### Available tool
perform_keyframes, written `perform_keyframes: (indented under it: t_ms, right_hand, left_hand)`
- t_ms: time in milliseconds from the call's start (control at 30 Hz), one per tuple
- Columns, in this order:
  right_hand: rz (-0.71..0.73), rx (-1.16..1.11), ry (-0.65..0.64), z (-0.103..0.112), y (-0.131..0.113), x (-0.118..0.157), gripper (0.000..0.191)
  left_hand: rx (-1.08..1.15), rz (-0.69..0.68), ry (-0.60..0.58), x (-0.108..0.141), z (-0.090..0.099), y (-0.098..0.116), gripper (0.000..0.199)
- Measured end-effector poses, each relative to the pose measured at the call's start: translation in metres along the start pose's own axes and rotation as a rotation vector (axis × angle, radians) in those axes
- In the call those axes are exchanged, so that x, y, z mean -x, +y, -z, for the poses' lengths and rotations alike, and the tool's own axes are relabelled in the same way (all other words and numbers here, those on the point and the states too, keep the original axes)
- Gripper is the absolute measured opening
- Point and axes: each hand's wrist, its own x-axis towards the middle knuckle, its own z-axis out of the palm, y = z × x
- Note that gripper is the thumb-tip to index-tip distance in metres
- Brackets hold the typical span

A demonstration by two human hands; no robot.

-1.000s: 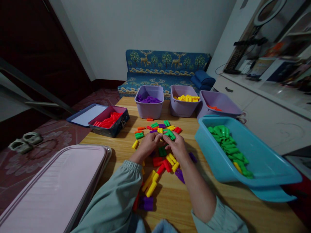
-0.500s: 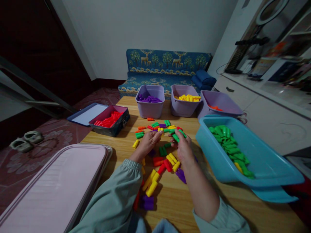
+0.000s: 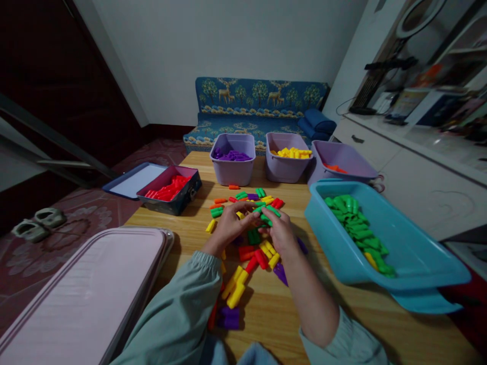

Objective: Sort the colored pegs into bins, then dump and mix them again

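A wooden table (image 3: 266,324) is occupied by a teal bin (image 3: 335,243) holding green pieces, three lilac tubs (image 3: 233,173) holding purple, yellow and orange ones, and an open hinged tin (image 3: 182,200) of red ones. Between these, loose bullet-shaped plastic pieces (image 3: 261,259) are scattered. The green bullet-shaped pieces (image 3: 273,211) are held above the scatter, gripped in the fingers of the right hand (image 3: 283,233); they are met by the fingertips of the left hand (image 3: 230,223), though whether these are closed on a piece cannot be told. Such handling is probably best done with the pieces kept in line, steadied by one hand and worked lightly by the other's fingertips, without squeezing. No brand, label or lettering can be read.
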Motion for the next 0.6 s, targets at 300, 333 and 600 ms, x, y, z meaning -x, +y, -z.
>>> perform_keyframes:
  t_ms: [300, 333, 600]
  right_hand:
    - [-0.001, -0.074, -0.096, -0.004, 0.001, 0.000, 0.037]
    - [0.003, -0.064, -0.105, -0.004, 0.002, 0.000, 0.037]
    - [0.028, 0.069, -0.203, -0.009, 0.003, 0.007, 0.042]
  left_hand:
    - [0.109, 0.152, 0.341, -0.009, 0.004, -0.023, 0.028]
    - [0.149, 0.179, 0.351, -0.010, 0.005, -0.023, 0.029]
    - [0.334, 0.205, 0.091, -0.008, 0.003, -0.014, 0.042]
